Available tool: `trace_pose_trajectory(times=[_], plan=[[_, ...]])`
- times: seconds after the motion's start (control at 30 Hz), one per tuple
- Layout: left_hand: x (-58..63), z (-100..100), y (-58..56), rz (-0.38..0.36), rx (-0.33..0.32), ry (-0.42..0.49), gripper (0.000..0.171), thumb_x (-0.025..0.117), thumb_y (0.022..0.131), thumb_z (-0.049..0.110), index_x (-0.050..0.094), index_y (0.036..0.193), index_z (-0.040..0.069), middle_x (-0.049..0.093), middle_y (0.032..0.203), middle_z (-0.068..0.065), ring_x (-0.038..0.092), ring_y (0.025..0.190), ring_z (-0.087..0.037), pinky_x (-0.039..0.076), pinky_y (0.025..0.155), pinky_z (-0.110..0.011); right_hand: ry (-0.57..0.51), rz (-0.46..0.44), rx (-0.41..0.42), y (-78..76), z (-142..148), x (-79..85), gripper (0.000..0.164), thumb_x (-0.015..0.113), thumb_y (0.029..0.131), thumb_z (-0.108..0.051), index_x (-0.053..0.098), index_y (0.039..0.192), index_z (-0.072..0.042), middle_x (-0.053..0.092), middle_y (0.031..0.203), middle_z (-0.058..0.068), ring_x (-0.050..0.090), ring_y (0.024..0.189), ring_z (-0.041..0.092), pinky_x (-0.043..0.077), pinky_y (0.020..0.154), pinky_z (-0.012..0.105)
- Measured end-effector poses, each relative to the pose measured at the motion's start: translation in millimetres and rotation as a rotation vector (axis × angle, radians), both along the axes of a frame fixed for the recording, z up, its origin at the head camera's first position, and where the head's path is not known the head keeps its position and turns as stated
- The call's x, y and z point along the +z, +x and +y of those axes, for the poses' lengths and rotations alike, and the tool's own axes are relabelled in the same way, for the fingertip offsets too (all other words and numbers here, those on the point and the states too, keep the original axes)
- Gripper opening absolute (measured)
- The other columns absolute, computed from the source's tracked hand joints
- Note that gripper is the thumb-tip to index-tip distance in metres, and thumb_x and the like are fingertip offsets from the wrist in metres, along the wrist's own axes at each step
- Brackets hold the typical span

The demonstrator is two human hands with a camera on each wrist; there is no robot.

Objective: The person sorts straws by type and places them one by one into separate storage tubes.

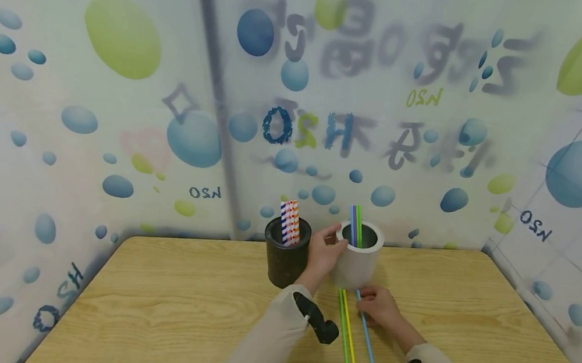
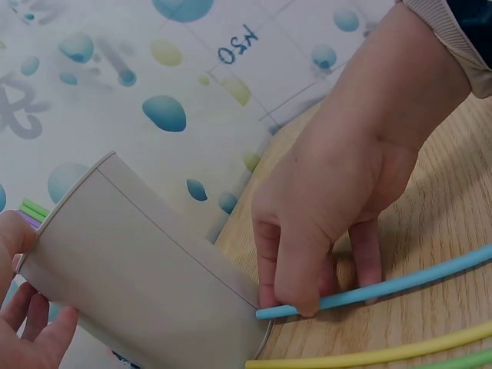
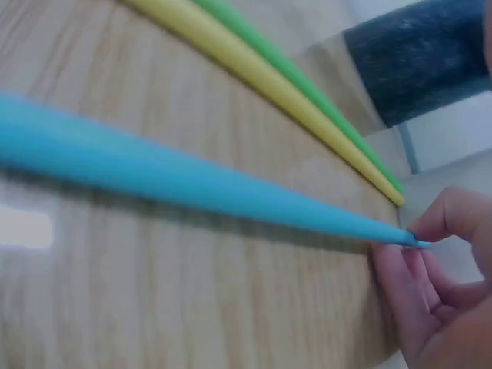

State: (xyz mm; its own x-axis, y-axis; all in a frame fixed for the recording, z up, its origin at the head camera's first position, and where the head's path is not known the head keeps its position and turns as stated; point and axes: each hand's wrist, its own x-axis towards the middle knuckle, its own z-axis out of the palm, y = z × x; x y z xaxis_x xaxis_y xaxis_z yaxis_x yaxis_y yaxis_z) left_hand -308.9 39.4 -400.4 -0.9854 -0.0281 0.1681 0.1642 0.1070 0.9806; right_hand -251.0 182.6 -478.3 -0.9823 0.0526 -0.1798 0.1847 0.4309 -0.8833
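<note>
My left hand [image 1: 322,256] grips the rim of a white cylindrical cup [image 1: 353,269], thumb and fingers at its left side. Inside the cup stand several purple, blue and green straws [image 1: 356,226]. Close to the cup's base, my right hand [image 1: 383,307] pinches the far end of a long blue straw [image 1: 370,347] between thumb and fingertips. In the left wrist view, that end of the blue straw [image 2: 400,288] meets the foot of the cup. A yellow straw [image 1: 351,342] and a green straw [image 1: 344,341] lie side by side to its left.
Left of the white cup stands a black cup [image 1: 285,268] holding several striped straws [image 1: 290,222], purple, pink and orange. Both cups are near the back of the wooden table [image 1: 179,305]. A printed fabric wall [image 1: 162,204] rises right behind them.
</note>
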Motion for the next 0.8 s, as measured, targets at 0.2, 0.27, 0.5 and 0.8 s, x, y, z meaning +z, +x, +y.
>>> trace_pose_trajectory(times=[0.2,0.27,0.5,0.8], plan=[[-1.0,1,-0.6,-0.001,0.004,0.006,0.039,0.066,0.077,0.0,0.062,0.116,0.0,0.061,0.1,-0.011,0.057,0.092,-0.025,0.049,0.074,-0.028,-0.127,-0.059,-0.004,-1.8,9,1.1,0.043,0.058,0.077,-0.004,0.051,0.115,0.012,0.056,0.092,0.012,0.053,0.077,0.018,0.052,0.053,0.035],[-1.1,1,-0.7,-0.001,0.004,0.011,0.039,0.066,0.077,0.0,0.062,0.116,-0.001,0.061,0.101,-0.012,0.057,0.095,-0.029,0.049,0.074,-0.028,-0.156,-0.081,-0.006,-1.9,11,2.8,0.045,0.058,0.077,-0.004,0.049,0.119,0.012,0.057,0.096,0.014,0.054,0.079,0.018,0.053,0.055,0.035],[1.2,1,1.2,0.003,0.001,0.018,0.039,0.065,0.077,0.0,0.061,0.116,-0.002,0.062,0.101,-0.012,0.057,0.094,-0.029,0.049,0.073,-0.028,-0.242,-0.098,0.011,-0.6,15,10.2,0.048,0.056,0.077,-0.002,0.047,0.122,0.011,0.056,0.089,0.008,0.054,0.074,0.015,0.052,0.055,0.033],[2.7,1,0.9,0.005,-0.002,0.02,0.038,0.065,0.077,-0.001,0.061,0.115,-0.003,0.061,0.1,-0.014,0.058,0.091,-0.025,0.049,0.074,-0.028,-0.287,-0.004,0.045,2.5,20,25.9,0.045,0.055,0.08,-0.001,0.045,0.122,0.013,0.057,0.099,0.016,0.056,0.076,0.015,0.053,0.056,0.035]])
